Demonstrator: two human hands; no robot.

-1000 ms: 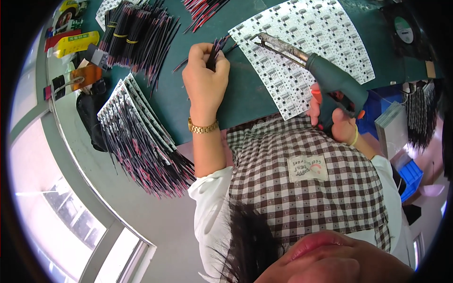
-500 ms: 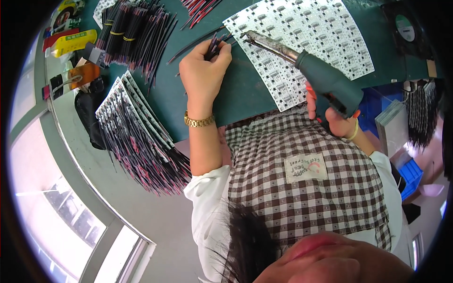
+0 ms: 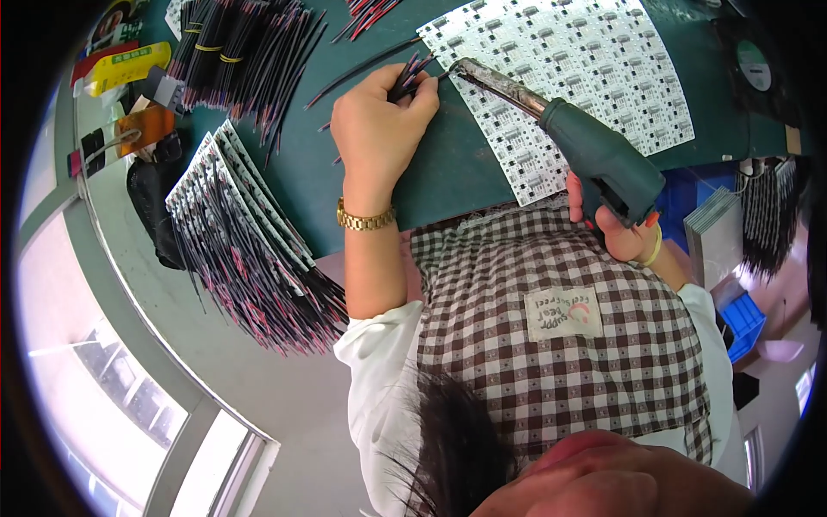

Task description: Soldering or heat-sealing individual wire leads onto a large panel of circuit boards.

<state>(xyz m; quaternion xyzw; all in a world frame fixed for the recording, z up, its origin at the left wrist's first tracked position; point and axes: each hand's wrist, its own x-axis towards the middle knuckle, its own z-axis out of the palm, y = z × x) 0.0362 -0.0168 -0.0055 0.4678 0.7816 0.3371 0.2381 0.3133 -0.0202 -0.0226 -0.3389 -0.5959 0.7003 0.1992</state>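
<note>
Black-red wires (image 3: 412, 76) pinched in left hand (image 3: 379, 129) fingers (image 3: 422, 93), beside soldering iron (image 3: 551, 121) tip

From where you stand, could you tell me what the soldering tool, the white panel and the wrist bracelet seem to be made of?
Soldering tool: dark green matte handle, probably plastic; its shaft looks like bare, discoloured metal.
White panel: flat white-coated sheet with a grid of small parts, likely circuit board.
Bracelet: shiny gold-coloured links, apparently metal.
</note>
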